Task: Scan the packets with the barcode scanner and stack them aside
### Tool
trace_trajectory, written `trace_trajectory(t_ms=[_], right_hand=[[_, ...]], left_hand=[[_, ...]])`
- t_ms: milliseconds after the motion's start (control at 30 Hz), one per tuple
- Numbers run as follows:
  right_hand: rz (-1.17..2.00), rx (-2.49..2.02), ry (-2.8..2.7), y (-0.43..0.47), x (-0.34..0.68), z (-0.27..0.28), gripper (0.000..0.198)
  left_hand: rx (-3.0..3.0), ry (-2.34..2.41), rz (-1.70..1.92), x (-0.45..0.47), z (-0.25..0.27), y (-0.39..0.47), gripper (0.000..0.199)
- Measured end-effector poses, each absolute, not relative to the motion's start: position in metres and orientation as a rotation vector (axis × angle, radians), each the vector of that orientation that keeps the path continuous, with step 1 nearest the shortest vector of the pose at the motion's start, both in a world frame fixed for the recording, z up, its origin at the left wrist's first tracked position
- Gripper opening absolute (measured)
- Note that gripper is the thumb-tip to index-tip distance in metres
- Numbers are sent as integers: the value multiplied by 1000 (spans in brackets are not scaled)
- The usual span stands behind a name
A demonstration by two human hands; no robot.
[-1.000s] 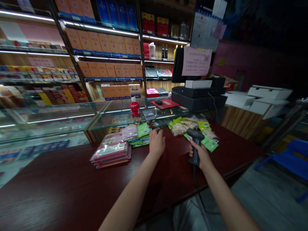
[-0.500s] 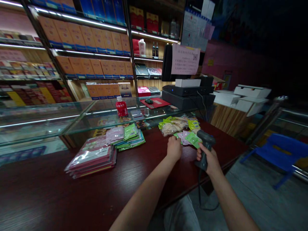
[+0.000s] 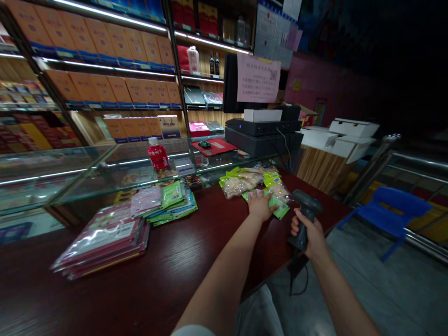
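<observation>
My right hand (image 3: 312, 232) is wrapped round the handle of a dark grey barcode scanner (image 3: 304, 212), held upright above the table's right edge with its cord hanging down. Fingers spread, my left hand (image 3: 260, 206) lies over small green and pale packets (image 3: 281, 210) on the dark red table (image 3: 182, 247). Just beyond it are clear bags of pale food (image 3: 241, 182) with green labels. To the left sit a pile of small green and pink packets (image 3: 171, 196) and a stack of larger pink plastic packs (image 3: 105, 235).
A red-labelled bottle (image 3: 157, 155) stands on the glass display case (image 3: 105, 172). Behind are a monitor (image 3: 229, 84) and a black cash drawer (image 3: 262, 137). Boxed goods fill the shelves. A blue chair (image 3: 388, 210) stands on the floor at the right.
My left hand has gone from curled fingers to spread ones over the packets. The scanner stays in my right hand. The whole view has turned slightly right.
</observation>
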State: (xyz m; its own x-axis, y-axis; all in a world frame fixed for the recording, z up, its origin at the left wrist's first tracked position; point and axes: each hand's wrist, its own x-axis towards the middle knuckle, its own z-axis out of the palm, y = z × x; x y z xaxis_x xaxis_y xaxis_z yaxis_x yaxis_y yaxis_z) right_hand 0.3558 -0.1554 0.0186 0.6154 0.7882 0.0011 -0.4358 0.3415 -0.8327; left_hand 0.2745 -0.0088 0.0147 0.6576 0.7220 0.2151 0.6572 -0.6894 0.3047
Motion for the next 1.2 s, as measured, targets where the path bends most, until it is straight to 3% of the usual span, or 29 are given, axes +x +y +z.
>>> trace_trajectory(t_ms=[800,1000,1200], right_hand=[[1086,-802,-406,-126,287,39,41],[1179,-753,-418,-109,268,33,41],[1253,-737,-451,-101,264,21,38]], left_hand=[[2713,1118,522,103,13,-2,66],[2526,1575,777,87,18,-12,64],[2345,1659,695,89,21,-33,76]])
